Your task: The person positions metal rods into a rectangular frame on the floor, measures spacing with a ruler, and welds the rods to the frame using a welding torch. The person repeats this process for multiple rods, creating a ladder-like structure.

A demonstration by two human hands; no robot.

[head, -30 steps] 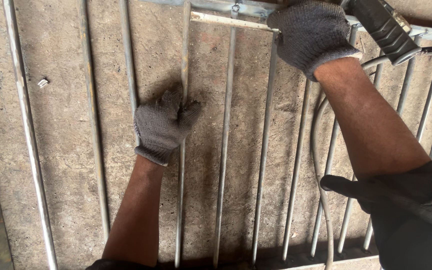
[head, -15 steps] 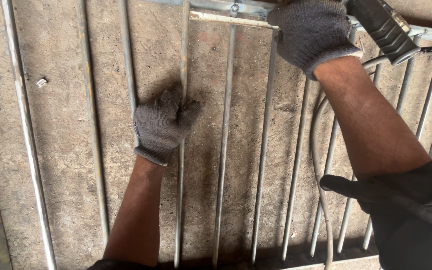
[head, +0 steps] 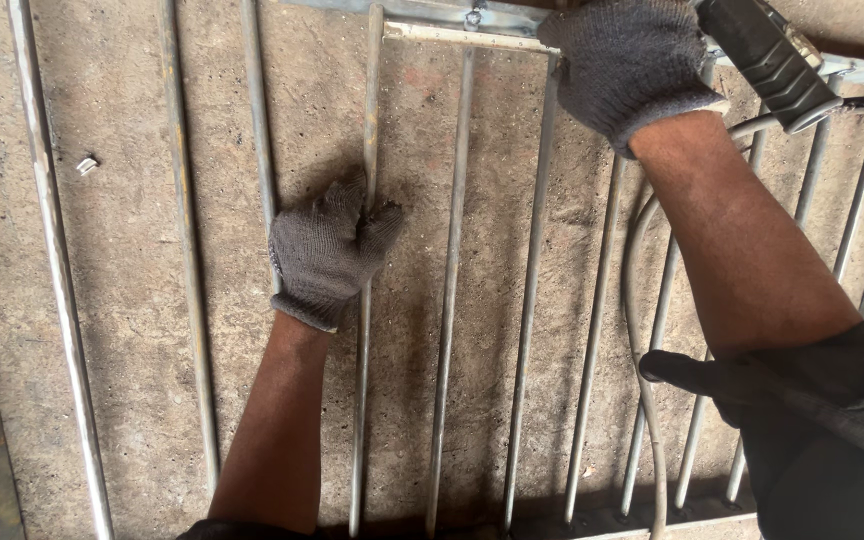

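Grey knitted gloves covered both hands. The left hand (head: 330, 250) pressed down, fingers clenched around one thin metal rod (head: 364, 330) of a grille lying flat on the concrete floor (head: 122, 300). The right hand (head: 632, 65) gripped a dark-handled tool (head: 767, 60) at the frame's top bar (head: 452, 32), its cable (head: 637, 300) trailing across the bars.

Parallel thin grey metal rods (head: 449, 300) lie side by side on the rough concrete floor (head: 122, 250), joined at the far end to a flat metal crossbar (head: 462, 36). The left hand (head: 327, 250) rests on the rod left of centre. The right hand (head: 632, 60) sits on the crossbar, far right. A small metal scrap (head: 86, 165) lies far left. A curved grey hose (head: 637, 300) crosses the right rods.
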